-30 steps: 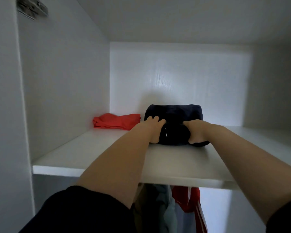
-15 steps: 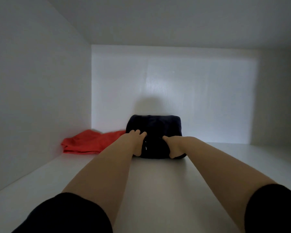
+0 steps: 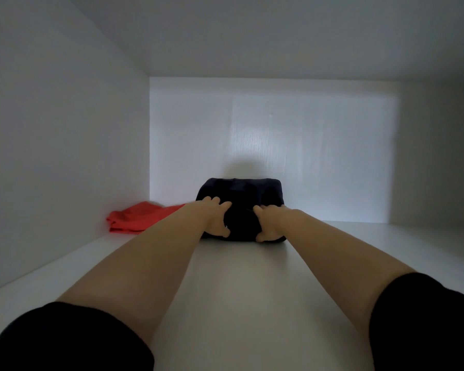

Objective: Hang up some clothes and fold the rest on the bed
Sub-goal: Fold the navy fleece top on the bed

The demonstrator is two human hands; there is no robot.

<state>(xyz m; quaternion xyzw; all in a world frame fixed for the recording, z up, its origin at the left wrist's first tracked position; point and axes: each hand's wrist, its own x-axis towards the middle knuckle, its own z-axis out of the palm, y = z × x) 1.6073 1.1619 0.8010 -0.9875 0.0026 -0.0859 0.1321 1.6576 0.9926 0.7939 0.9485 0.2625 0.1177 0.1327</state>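
With left hand point(image 3: 214, 219) and right hand point(image 3: 269, 223), fingers curled round it, I grip the folded dark garment point(image 3: 241, 194) far back on the shelf point(image 3: 239, 277), right of the red garment point(image 3: 142, 218); I judge folding partly done, hanging unverifiable.

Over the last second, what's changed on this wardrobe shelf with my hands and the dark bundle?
The left hand and right hand slid the dark folded bundle deeper along the shelf toward the back wall, and the view followed, losing the shelf's front edge. Neither hand let go. The red garment stayed by the left wall.
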